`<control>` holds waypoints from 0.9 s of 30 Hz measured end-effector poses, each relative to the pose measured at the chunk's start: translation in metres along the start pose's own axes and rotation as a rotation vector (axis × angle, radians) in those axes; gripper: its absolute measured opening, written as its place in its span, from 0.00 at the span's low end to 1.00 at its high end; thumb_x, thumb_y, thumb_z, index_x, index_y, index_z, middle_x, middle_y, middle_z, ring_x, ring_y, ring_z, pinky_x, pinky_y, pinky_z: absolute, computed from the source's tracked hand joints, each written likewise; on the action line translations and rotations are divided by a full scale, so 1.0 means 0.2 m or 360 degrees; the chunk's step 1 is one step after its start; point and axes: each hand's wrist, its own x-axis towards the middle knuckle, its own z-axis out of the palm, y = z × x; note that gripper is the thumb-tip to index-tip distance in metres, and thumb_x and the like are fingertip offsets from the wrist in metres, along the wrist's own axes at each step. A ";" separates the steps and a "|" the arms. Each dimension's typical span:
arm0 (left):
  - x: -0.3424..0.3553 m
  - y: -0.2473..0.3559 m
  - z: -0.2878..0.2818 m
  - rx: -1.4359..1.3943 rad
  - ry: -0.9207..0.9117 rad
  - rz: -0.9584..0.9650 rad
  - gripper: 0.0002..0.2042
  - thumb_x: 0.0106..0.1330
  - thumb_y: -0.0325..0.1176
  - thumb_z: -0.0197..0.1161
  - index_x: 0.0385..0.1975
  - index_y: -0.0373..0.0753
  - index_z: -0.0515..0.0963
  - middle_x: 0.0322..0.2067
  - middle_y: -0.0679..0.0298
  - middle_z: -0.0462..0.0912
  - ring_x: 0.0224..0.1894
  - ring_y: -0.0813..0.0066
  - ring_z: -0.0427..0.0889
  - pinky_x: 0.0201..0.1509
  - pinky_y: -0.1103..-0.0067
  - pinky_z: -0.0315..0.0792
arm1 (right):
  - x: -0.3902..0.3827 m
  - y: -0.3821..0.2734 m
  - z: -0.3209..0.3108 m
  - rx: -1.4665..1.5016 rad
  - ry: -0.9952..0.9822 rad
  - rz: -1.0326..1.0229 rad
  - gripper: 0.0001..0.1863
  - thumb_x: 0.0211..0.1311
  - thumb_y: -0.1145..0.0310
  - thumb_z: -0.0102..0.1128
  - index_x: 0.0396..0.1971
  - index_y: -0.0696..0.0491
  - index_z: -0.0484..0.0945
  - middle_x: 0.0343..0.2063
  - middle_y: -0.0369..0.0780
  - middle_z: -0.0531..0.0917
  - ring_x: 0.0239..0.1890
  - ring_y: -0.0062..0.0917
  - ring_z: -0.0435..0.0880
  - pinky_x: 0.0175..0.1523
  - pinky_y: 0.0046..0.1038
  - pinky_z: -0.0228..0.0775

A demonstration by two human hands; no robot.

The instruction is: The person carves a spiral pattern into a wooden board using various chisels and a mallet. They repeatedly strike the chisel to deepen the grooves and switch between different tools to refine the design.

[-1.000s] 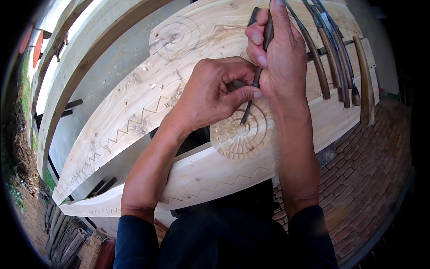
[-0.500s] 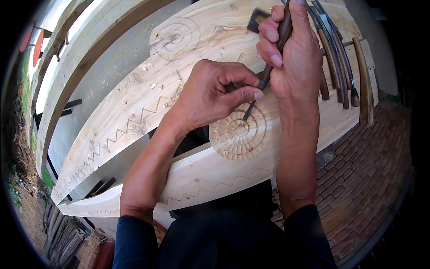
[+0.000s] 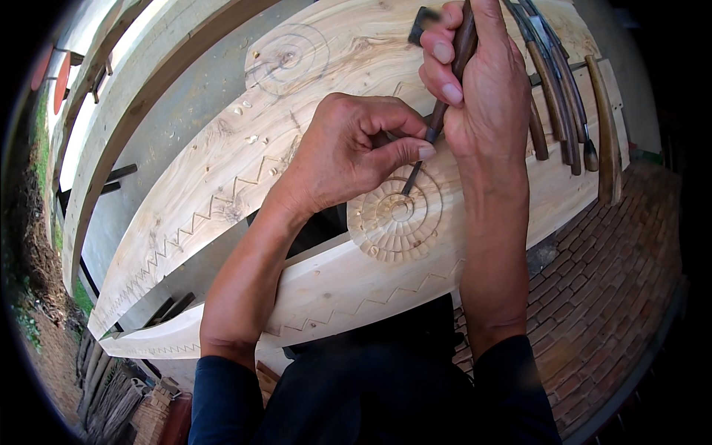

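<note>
A wood carving chisel (image 3: 439, 111) with a dark wooden handle stands tilted over a pale curved wooden panel (image 3: 348, 285). My right hand (image 3: 486, 96) is wrapped round its handle. With thumb and fingertips, my left hand (image 3: 356, 152) pinches the chisel low down, where handle meets blade. The blade tip touches a round carved rosette (image 3: 397, 230), just above its small central ring. Radiating grooves cover the left and lower parts of the rosette; the upper right shows plainer scribed rings. Carved zigzag lines run along both arms of the panel.
Several wooden-handled chisels (image 3: 552, 96) lie at the right, beside a curved wooden mallet or handle (image 3: 604, 133). A small black block (image 3: 424, 26) sits at the back. Pencilled circles (image 3: 289, 63) mark the far panel. Large curved beams (image 3: 141, 96) rise at left; brick paving (image 3: 593, 297) lies right.
Both hands keep their grip, and the chisel tip stays near the central ring, shifted very slightly. The whole view has moved a little.
</note>
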 end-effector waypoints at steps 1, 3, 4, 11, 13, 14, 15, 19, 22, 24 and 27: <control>0.00 0.00 0.00 -0.0004 -0.0001 0.0002 0.06 0.70 0.25 0.76 0.40 0.28 0.88 0.34 0.67 0.89 0.36 0.85 0.83 0.40 0.83 0.78 | 0.00 0.00 0.00 0.0000 0.0004 0.0002 0.25 0.87 0.44 0.49 0.33 0.50 0.73 0.17 0.33 0.73 0.12 0.14 0.65 0.15 0.18 0.53; 0.00 0.00 0.00 -0.0002 -0.0002 0.0006 0.06 0.70 0.25 0.76 0.40 0.28 0.88 0.34 0.67 0.89 0.36 0.85 0.83 0.39 0.83 0.78 | 0.00 -0.01 0.01 0.0000 0.0012 0.0009 0.25 0.87 0.44 0.49 0.33 0.50 0.73 0.17 0.33 0.73 0.12 0.15 0.65 0.15 0.18 0.53; 0.00 0.00 0.00 0.0005 -0.0003 0.0008 0.06 0.70 0.25 0.76 0.40 0.28 0.88 0.34 0.67 0.89 0.35 0.85 0.83 0.39 0.83 0.78 | 0.00 0.00 0.00 -0.0005 0.0009 0.0010 0.25 0.87 0.45 0.49 0.34 0.50 0.73 0.17 0.33 0.73 0.12 0.15 0.65 0.15 0.18 0.53; 0.00 0.00 0.00 0.0034 0.0021 0.0034 0.06 0.71 0.25 0.76 0.41 0.29 0.89 0.33 0.67 0.88 0.35 0.86 0.82 0.37 0.83 0.76 | 0.01 0.01 0.00 -0.0010 0.0010 0.0002 0.25 0.88 0.45 0.48 0.34 0.50 0.73 0.18 0.33 0.73 0.12 0.15 0.64 0.15 0.17 0.53; 0.00 0.00 0.00 0.0028 0.0023 0.0040 0.06 0.71 0.26 0.76 0.41 0.29 0.89 0.33 0.67 0.88 0.35 0.86 0.82 0.38 0.83 0.76 | 0.01 0.01 0.00 -0.0027 0.0033 -0.0008 0.25 0.88 0.46 0.48 0.34 0.50 0.73 0.18 0.33 0.73 0.13 0.14 0.65 0.15 0.17 0.53; 0.00 0.00 0.00 0.0025 0.0024 0.0043 0.06 0.71 0.26 0.76 0.41 0.29 0.89 0.33 0.67 0.88 0.35 0.86 0.82 0.38 0.83 0.76 | 0.01 0.00 0.00 -0.0035 0.0039 -0.0013 0.24 0.88 0.46 0.48 0.34 0.50 0.73 0.18 0.33 0.73 0.13 0.14 0.65 0.15 0.17 0.53; 0.00 0.00 0.00 0.0025 0.0020 0.0039 0.06 0.71 0.26 0.76 0.41 0.29 0.89 0.33 0.67 0.88 0.35 0.86 0.82 0.38 0.83 0.76 | 0.01 0.00 0.00 -0.0044 0.0045 -0.0021 0.24 0.88 0.46 0.48 0.34 0.50 0.73 0.18 0.33 0.73 0.13 0.14 0.65 0.15 0.17 0.53; 0.00 0.00 0.00 0.0028 0.0012 0.0033 0.06 0.71 0.26 0.75 0.41 0.29 0.89 0.33 0.67 0.88 0.35 0.86 0.82 0.38 0.83 0.76 | 0.01 0.01 -0.01 -0.0032 0.0035 -0.0028 0.24 0.88 0.47 0.49 0.34 0.50 0.74 0.18 0.33 0.74 0.13 0.14 0.65 0.15 0.17 0.53; 0.00 0.00 0.00 0.0030 0.0008 0.0025 0.06 0.72 0.26 0.75 0.40 0.29 0.89 0.33 0.67 0.88 0.35 0.86 0.82 0.39 0.83 0.77 | 0.01 0.02 0.00 -0.0001 0.0029 -0.0017 0.24 0.88 0.47 0.49 0.33 0.50 0.74 0.18 0.33 0.74 0.13 0.14 0.65 0.15 0.17 0.53; 0.00 -0.01 0.01 -0.0001 0.0043 0.0066 0.06 0.70 0.27 0.76 0.39 0.30 0.89 0.30 0.66 0.88 0.32 0.85 0.81 0.35 0.82 0.75 | 0.01 0.01 0.00 0.0016 0.0028 -0.0003 0.24 0.88 0.47 0.49 0.33 0.50 0.74 0.18 0.33 0.74 0.12 0.14 0.65 0.15 0.18 0.52; 0.00 -0.03 0.01 -0.0039 0.0085 0.0100 0.06 0.68 0.27 0.78 0.38 0.31 0.89 0.28 0.66 0.87 0.29 0.85 0.80 0.32 0.81 0.74 | 0.01 0.02 0.01 -0.0027 -0.0005 -0.0059 0.24 0.88 0.48 0.49 0.33 0.51 0.74 0.17 0.34 0.74 0.12 0.14 0.64 0.14 0.18 0.52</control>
